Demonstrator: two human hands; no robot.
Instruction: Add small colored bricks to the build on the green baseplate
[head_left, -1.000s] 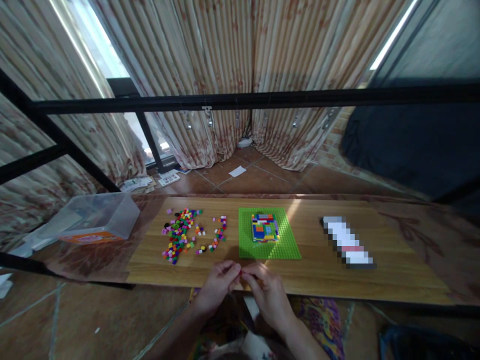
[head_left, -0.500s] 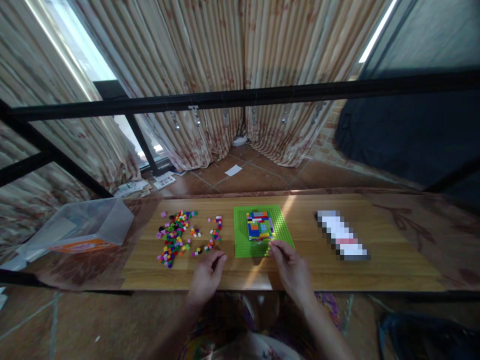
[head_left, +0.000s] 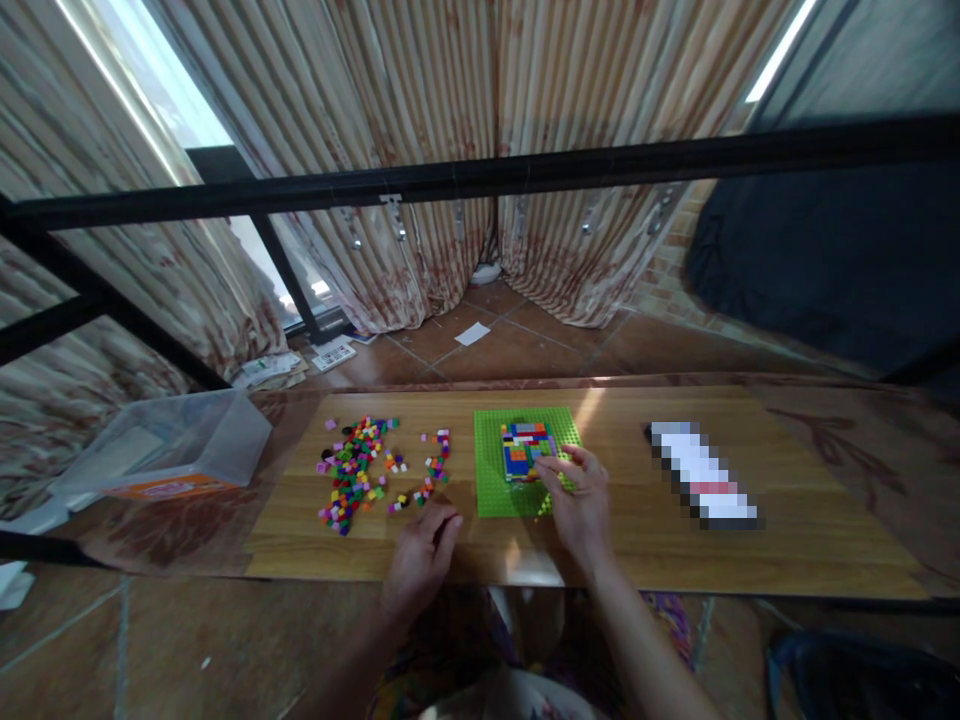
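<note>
A green baseplate point(head_left: 495, 490) lies on the wooden board, with a small block of coloured bricks point(head_left: 523, 448) built on its far half. My right hand point(head_left: 579, 500) reaches over the plate, its fingertips pinched together at the right edge of the built block; what they pinch is too small to make out. My left hand point(head_left: 421, 556) rests on the board's front edge left of the plate, fingers curled, nothing seen in it. A scatter of loose coloured bricks point(head_left: 354, 472) lies to the left.
A clear plastic tub point(head_left: 176, 445) lies at the far left. A blurred white oblong thing point(head_left: 703, 474) sits right of the plate. A black metal bar point(head_left: 480, 175) crosses above the table point(head_left: 825, 540). Curtains and tiled floor are behind.
My two hands were together at the front edge; they parted. The right hand moved forward onto the baseplate to the built block. The left hand stayed near the front edge.
</note>
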